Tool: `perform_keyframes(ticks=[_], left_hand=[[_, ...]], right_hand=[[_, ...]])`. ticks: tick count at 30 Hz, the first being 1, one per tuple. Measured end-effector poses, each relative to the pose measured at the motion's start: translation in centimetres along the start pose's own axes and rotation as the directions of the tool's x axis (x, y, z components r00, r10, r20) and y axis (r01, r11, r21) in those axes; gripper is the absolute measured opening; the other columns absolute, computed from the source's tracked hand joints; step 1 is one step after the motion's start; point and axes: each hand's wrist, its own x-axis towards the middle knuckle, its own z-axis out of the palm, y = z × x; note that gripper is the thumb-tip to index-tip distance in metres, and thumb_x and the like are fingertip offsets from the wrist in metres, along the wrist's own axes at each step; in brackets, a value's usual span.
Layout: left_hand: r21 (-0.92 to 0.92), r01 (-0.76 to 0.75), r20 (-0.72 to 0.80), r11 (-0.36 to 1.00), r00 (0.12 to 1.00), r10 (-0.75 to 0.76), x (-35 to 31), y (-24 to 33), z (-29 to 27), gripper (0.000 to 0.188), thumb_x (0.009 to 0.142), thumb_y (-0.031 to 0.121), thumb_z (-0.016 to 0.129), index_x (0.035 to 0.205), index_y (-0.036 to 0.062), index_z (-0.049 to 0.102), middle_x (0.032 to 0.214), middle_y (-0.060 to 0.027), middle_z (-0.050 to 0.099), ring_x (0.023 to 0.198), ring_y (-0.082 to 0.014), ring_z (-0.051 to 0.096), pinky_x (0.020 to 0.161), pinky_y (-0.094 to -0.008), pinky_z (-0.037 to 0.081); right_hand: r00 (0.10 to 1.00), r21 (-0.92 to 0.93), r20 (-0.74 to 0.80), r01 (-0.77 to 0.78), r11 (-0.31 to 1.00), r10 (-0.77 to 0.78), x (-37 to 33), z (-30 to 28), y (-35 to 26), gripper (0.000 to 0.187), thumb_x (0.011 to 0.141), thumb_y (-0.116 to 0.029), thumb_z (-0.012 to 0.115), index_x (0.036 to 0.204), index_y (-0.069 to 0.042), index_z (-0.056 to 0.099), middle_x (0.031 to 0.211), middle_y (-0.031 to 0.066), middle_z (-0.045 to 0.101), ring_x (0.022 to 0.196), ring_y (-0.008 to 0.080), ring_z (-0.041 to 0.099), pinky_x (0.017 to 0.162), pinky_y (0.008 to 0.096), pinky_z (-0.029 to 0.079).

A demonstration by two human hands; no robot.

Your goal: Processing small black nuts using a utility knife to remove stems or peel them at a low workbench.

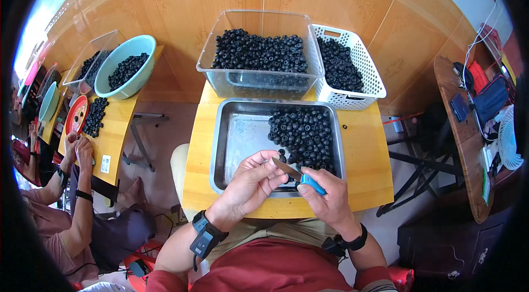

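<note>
My right hand (pixel 326 190) is closed round the blue handle (pixel 312 184) of a small knife, its brownish blade (pixel 286 168) pointing left toward my other hand. My left hand (pixel 250 180) is in a pinch, thumb and index finger right at the blade's tip. Small black pieces show just beyond those fingertips; whatever the pinch holds is too hidden to make out. Both hands are over the near edge of a metal tray (pixel 222 121). Small, round black parts with holes (pixel 303 132) are heaped in the tray's right half.
Behind the tray stand a clear plastic bin (pixel 259 87) and a white perforated basket (pixel 366 93), both holding black parts. At left, another person's hands (pixel 80 147) work by a red plate (pixel 70 121) and a light-green bowl (pixel 144 44). A brown table (pixel 465 143) is at right.
</note>
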Motion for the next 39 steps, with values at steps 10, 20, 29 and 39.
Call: perform_keyframes(ticks=[10,20,29,39], left_hand=[[0.008,-0.038,0.024,0.999,0.999,0.038,-0.7,-0.6,-0.2,0.018,0.097,0.01,0.059,0.114,0.0048,0.06,0.103,-0.0092,0.067,0.091,-0.0168,0.068,0.082,-0.0323,0.061],[-0.016,-0.062,-0.01,0.998,0.998,0.062,-1.3,-0.7,0.8,0.017,0.097,0.008,0.06,0.113,0.002,0.061,0.094,-0.0085,0.067,0.085,-0.0154,0.068,0.08,-0.0308,0.062],[-0.032,-0.076,-0.034,0.997,0.997,0.075,-1.5,-0.9,0.7,0.016,0.097,0.008,0.06,0.112,0.0022,0.061,0.095,-0.0079,0.067,0.085,-0.016,0.068,0.079,-0.0313,0.061],[-0.037,-0.089,-0.027,0.995,0.996,0.089,-1.9,-1.1,0.8,0.017,0.096,0.01,0.061,0.112,0.0023,0.061,0.093,-0.0068,0.067,0.083,-0.0139,0.067,0.079,-0.0305,0.062]], right_hand=[[1.0,-0.092,-0.001,0.007,0.996,-0.007,-0.5,0.0,-0.7,0.036,0.09,-0.028,0.071,0.111,0.001,0.067,0.071,0.0108,0.06,0.057,0.0226,0.059,0.052,0.0323,0.046],[0.999,-0.047,-0.037,-0.006,0.999,0.004,-0.7,0.3,-0.9,0.034,0.087,-0.022,0.073,0.109,0.003,0.068,0.069,0.0098,0.057,0.058,0.0182,0.055,0.054,0.0302,0.042],[1.0,-0.08,-0.009,0.013,0.997,-0.014,-0.8,0.4,-0.9,0.035,0.089,-0.027,0.073,0.111,-0.001,0.068,0.068,0.0092,0.058,0.056,0.0203,0.057,0.05,0.0328,0.044],[1.0,-0.015,-0.025,-0.015,1.0,0.014,-0.9,0.7,-1.2,0.033,0.087,-0.021,0.074,0.11,0.002,0.069,0.067,0.0081,0.054,0.057,0.0172,0.051,0.053,0.0299,0.04]])
